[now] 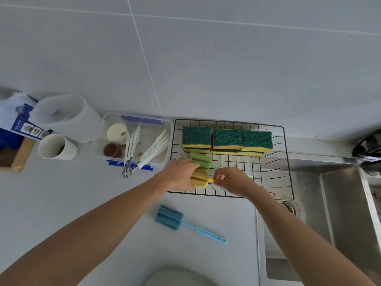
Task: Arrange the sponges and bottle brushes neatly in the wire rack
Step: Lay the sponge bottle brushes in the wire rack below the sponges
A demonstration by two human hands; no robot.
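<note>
Head view, near to far. At 6 o'clock on the counter, outside the rack, lies the blue bottle brush, foam head at 9 o'clock, handle running toward 4 o'clock; it is untouched and remains to be placed. Beyond it, at the near left corner of the wire rack, the left hand is curled over the foam head of the yellow bottle brush, gripping it, while the right hand pinches its orange handle with closed fingertips. Just beyond, touching the yellow head, the green bottle brush already lies in the rack, handle pointing toward 3 o'clock. At 12 o'clock, along the rack's far side, the sponges stand in a tidy row of stacks, green side up. Judged progress: sponges done, one brush placed, one being seated, one left.
</note>
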